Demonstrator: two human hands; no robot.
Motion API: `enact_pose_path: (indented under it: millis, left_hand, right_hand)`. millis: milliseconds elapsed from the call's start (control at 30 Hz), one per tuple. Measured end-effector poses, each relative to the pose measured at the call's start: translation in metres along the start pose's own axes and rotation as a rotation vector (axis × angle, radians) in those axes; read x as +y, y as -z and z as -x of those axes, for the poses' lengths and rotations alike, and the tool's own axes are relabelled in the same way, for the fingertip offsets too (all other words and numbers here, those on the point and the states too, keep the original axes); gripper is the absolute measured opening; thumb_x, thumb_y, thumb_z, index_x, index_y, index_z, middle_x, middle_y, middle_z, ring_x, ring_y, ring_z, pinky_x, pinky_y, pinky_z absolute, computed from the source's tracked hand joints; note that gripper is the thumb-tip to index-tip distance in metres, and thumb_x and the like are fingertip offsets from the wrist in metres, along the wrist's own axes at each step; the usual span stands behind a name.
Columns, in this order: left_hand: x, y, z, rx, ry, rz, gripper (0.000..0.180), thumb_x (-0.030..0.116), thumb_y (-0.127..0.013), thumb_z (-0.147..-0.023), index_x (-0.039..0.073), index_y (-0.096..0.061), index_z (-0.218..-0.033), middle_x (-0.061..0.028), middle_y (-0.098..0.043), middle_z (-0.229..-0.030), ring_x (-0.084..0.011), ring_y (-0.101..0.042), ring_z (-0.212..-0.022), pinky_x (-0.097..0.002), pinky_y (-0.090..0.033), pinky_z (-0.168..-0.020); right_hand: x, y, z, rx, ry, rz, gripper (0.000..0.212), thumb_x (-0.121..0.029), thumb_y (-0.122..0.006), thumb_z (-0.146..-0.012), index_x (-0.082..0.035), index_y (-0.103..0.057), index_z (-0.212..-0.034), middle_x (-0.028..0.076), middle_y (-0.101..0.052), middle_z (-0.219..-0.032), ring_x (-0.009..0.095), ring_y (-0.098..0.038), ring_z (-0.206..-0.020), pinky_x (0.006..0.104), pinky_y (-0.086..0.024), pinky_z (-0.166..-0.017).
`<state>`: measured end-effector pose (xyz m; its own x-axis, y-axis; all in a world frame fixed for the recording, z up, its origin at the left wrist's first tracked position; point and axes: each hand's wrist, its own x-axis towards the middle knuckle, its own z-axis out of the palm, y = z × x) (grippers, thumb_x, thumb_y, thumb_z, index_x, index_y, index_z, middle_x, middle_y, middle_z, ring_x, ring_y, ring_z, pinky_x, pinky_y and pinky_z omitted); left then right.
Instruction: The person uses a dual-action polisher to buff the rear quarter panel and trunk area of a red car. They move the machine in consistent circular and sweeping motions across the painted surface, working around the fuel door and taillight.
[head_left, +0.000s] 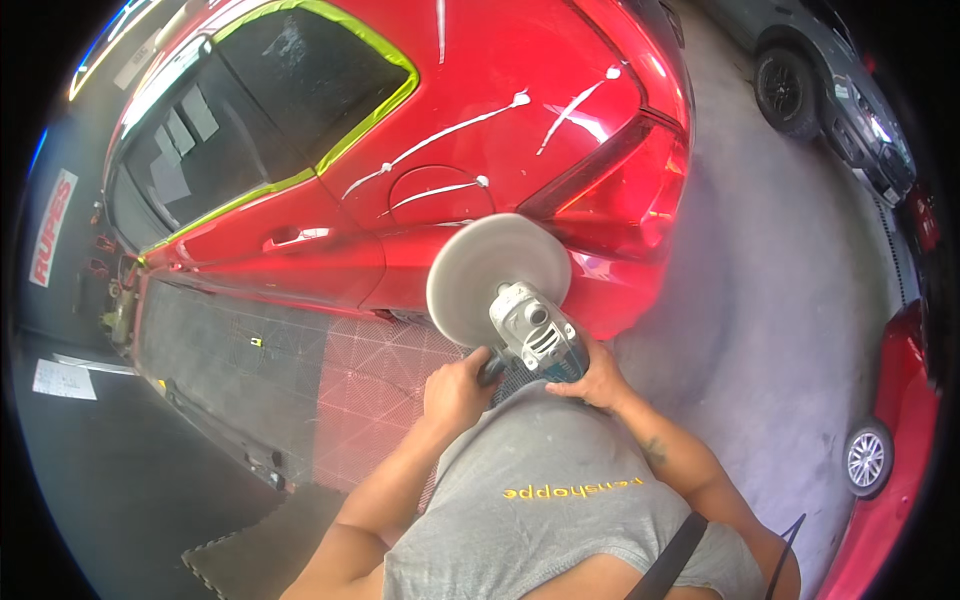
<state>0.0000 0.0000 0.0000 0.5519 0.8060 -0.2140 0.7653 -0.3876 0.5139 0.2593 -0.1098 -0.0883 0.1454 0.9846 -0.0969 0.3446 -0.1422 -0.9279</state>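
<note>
Two-handed, the power polisher (540, 335) is held in front of the person's grey shirt (540, 455), its pale round pad (480, 275) facing the rear flank of the red car (560, 55). With that pad as the clock's centre, the left grip (460, 395) closes round the dark side handle (491, 367) between six and seven, and the right grip (600, 375) wraps the body's rear end between four and five. This spread hold looks sound; firm hands and easy wrists should let the pad lie flat instead of digging in at one edge. Whether pad and paint touch, I cannot tell. White streaks (521, 99) lie across the panel from eleven to one o'clock; crossing them slowly at first should limit spatter. Care seems wise at the fuel flap (428, 178), eleven o'clock, and the tail light (620, 200), two o'clock, where borders could catch the pad, and by the green tape (369, 120) at ten to eleven, which a spinning rim could lift.
</note>
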Motion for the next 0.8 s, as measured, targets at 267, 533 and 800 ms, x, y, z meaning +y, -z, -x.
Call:
enact_pose_path:
  millis: [267,533,800]
  left_hand:
    - [-0.008,0.031,0.016,0.018,-0.073,0.04,0.031,0.032,-0.082,-0.094,0.011,-0.069,-0.113,-0.0206,-0.077,-0.086,-0.044,-0.075,-0.082,-0.0532,-0.059,-0.072]
    - [0.009,0.006,0.01,-0.149,-0.147,0.159,0.036,0.032,-0.082,-0.093,0.007,-0.07,-0.115,-0.0238,-0.076,-0.085,-0.0445,-0.076,-0.083,-0.0539,-0.06,-0.075]
    - [0.012,0.028,0.012,-0.048,-0.098,0.09,0.035,0.029,-0.082,-0.093,0.009,-0.071,-0.12,-0.0209,-0.078,-0.088,-0.0433,-0.076,-0.084,-0.0527,-0.06,-0.074]
  right_hand:
    - [-0.044,-0.009,0.005,0.003,-0.061,0.012,0.121,-0.037,-0.101,-0.064,-0.01,-0.041,-0.166,0.02,-0.061,-0.154,0.034,-0.059,-0.144,0.0457,-0.045,-0.121]
    - [-0.038,0.027,0.042,0.003,-0.16,0.131,0.12,-0.042,-0.1,-0.062,-0.009,-0.046,-0.164,0.022,-0.072,-0.138,0.038,-0.069,-0.129,0.0471,-0.053,-0.112]
    - [-0.035,0.013,0.016,-0.034,-0.131,0.072,0.118,-0.041,-0.1,-0.064,-0.006,-0.045,-0.163,0.021,-0.068,-0.143,0.036,-0.066,-0.135,0.0468,-0.05,-0.115]
